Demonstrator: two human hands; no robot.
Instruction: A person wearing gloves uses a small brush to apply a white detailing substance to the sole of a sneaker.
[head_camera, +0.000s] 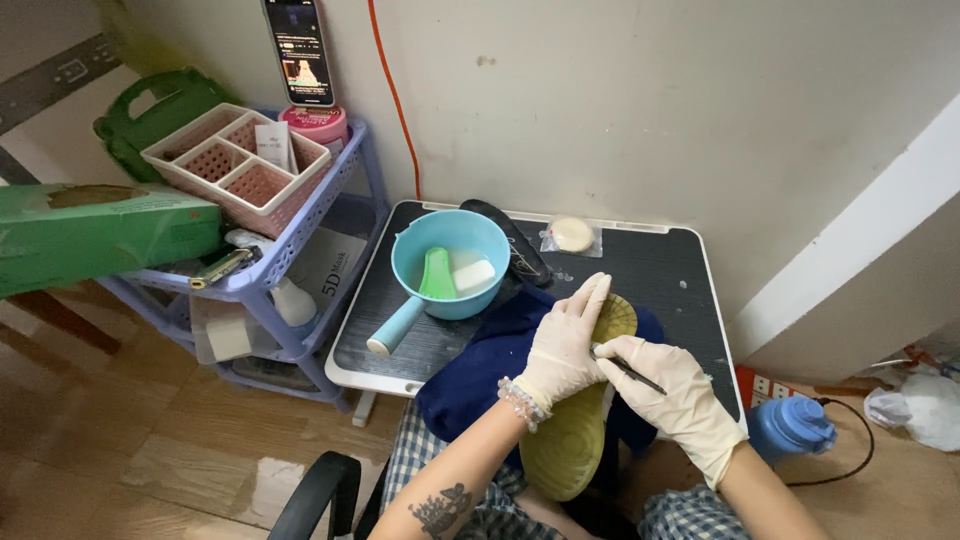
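Note:
A shoe lies sole-up on a dark blue cloth (478, 372), its yellow-green sole (566, 444) facing me. My left hand (563, 346), in a pale glove with a bead bracelet at the wrist, grips the shoe across its middle. My right hand (678, 392), also gloved, holds a thin dark pointed tool (630, 371) with its tip against the sole near my left fingers.
On the small black table (660, 270) stand a light blue handled basin (450, 262) holding water, a green brush and a white bar, a black strip and a bagged round item (572, 235). A lavender rack (300, 250) with a pink basket and phone is at left; a blue bottle (790, 425) at right.

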